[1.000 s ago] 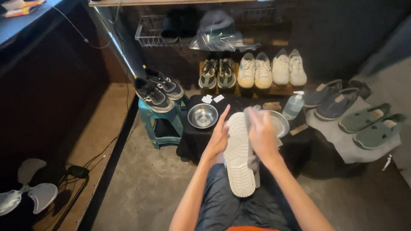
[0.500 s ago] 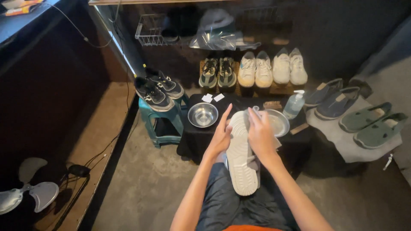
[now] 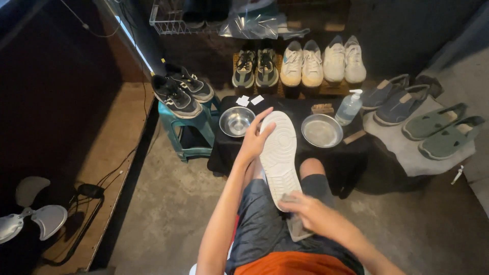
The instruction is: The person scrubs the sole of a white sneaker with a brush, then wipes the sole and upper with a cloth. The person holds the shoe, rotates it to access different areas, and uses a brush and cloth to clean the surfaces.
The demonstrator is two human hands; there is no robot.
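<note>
While the white shoe [image 3: 279, 155] lies sole-up along the person's lap, the left hand [image 3: 254, 140] curls round its toe end at eleven o'clock, fingers closed on the edge. The right hand [image 3: 310, 216] presses a grey cloth [image 3: 298, 229] against the heel at five o'clock, fingers bent over it. Just beyond the toe, the black-draped table [image 3: 336, 158] crowds close, bearing a steel bowl [image 3: 237, 121], a steel dish [image 3: 321, 130], a clear pump bottle [image 3: 349, 108] and two small white cards [image 3: 250, 100] at its far edge. Bare concrete floor [image 3: 168, 203] opens at nine o'clock. A teal stool [image 3: 186, 135] carries dark sneakers [image 3: 181, 91].
</note>
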